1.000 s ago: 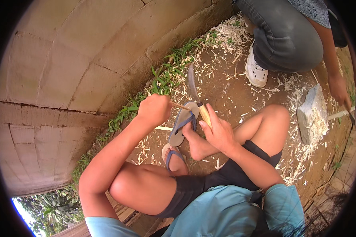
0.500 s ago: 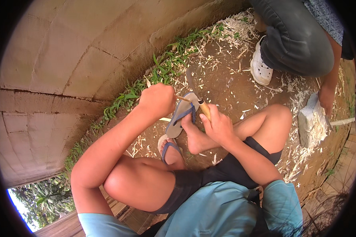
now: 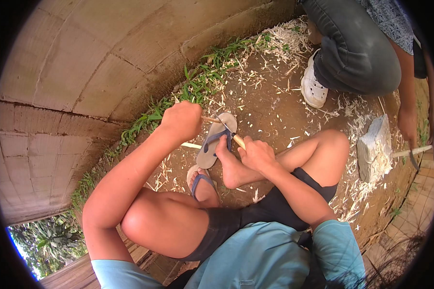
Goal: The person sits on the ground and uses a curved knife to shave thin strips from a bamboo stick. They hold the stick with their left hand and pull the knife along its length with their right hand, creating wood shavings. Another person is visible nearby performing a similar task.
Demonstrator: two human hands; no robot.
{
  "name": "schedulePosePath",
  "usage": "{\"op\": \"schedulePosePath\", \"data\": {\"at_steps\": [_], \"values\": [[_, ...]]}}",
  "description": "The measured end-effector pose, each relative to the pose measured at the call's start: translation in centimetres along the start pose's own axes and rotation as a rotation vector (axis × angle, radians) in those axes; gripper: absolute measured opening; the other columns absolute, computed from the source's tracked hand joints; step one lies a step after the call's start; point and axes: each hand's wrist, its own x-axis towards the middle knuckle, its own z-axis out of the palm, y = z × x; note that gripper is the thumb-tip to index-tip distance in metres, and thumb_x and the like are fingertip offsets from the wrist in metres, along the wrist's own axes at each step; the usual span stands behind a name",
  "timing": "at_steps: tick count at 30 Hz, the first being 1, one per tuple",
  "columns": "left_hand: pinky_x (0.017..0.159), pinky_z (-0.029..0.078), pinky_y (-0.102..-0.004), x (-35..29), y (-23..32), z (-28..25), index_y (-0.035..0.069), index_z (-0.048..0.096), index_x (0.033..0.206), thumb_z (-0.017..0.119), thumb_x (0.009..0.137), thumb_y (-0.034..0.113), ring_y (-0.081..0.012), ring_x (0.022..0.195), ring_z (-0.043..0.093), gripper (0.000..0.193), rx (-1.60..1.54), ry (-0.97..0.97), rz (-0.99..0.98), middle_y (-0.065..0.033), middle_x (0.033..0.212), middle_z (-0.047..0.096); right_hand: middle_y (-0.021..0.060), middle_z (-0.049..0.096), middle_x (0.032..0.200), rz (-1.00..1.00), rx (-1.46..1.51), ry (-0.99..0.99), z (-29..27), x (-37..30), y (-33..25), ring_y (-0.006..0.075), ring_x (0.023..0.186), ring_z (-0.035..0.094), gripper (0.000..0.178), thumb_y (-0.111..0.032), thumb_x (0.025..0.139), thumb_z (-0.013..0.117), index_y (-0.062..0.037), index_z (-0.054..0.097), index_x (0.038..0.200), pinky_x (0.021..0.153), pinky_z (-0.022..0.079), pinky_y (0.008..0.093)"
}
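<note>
My left hand (image 3: pixel 181 121) is closed round a thin brown wooden stick (image 3: pixel 210 119), whose end sticks out to the right. In my right hand (image 3: pixel 258 155) is a knife by its pale wooden handle (image 3: pixel 237 141). Its blade (image 3: pixel 223 123) points up and left and meets or crosses the stick's free end; contact is hard to make out. Just below lies a loose grey flip-flop (image 3: pixel 206 158) with blue straps, beside my bare right foot (image 3: pixel 231 172). My left foot wears the matching flip-flop (image 3: pixel 192 177).
A person in dark grey trousers (image 3: pixel 359 53) and a white clog (image 3: pixel 314 89) crouches at upper right. Their hand (image 3: pixel 408 127) holds a curved blade (image 3: pixel 413 160) near a pale stick and a rough block (image 3: pixel 373 149). A wall (image 3: pixel 82 58) rises at left; shavings (image 3: pixel 294 38) litter the dirt.
My knife has swung from pointing away to lying across the stick, its blade now angled left. The other person's hand has moved off the block, and their curved blade now shows.
</note>
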Motion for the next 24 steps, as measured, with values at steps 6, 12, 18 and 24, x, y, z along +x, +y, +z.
{"op": "schedulePosePath", "data": {"at_steps": [6,12,18,24], "values": [[0.071,0.053,-0.0464,0.3,0.7,1.4,0.003,0.069,0.085,0.062,0.079,0.016,-0.0372,0.080,0.065,0.015,-0.018,0.058,0.053,-0.0215,0.079,0.065,0.0268,0.064,0.080,-0.167,0.323,0.351,-0.3,-1.5,-2.3,0.0472,0.078,0.061,0.030,-0.029,0.090,0.053,-0.0040,0.050,0.106,0.070,0.049,0.0550],[0.071,0.053,-0.0460,0.6,1.2,2.9,0.003,0.069,0.084,0.063,0.078,0.016,-0.0375,0.079,0.065,0.015,-0.032,-0.060,0.058,-0.0218,0.080,0.065,0.0266,0.063,0.077,-0.038,-0.007,-0.005,1.4,-0.7,-0.3,0.0473,0.075,0.061,0.031,-0.029,0.090,0.052,-0.0047,0.047,0.108,0.067,0.049,0.0553],[0.074,0.053,-0.0461,0.8,0.3,4.4,0.004,0.069,0.084,0.063,0.079,0.017,-0.0377,0.081,0.065,0.015,-0.038,-0.072,0.048,-0.0213,0.080,0.066,0.0268,0.063,0.077,-0.079,0.022,0.069,0.7,-1.1,-0.5,0.0460,0.075,0.063,0.033,-0.029,0.090,0.053,-0.0038,0.045,0.109,0.068,0.049,0.0555],[0.075,0.052,-0.0463,1.3,0.9,4.0,0.005,0.069,0.086,0.063,0.079,0.017,-0.0378,0.083,0.065,0.015,-0.035,-0.055,0.032,-0.0209,0.081,0.066,0.0231,0.065,0.077,-0.072,0.056,0.163,0.7,-0.3,-1.5,0.0429,0.074,0.065,0.031,-0.029,0.091,0.052,-0.0022,0.046,0.106,0.065,0.051,0.0531]]}}
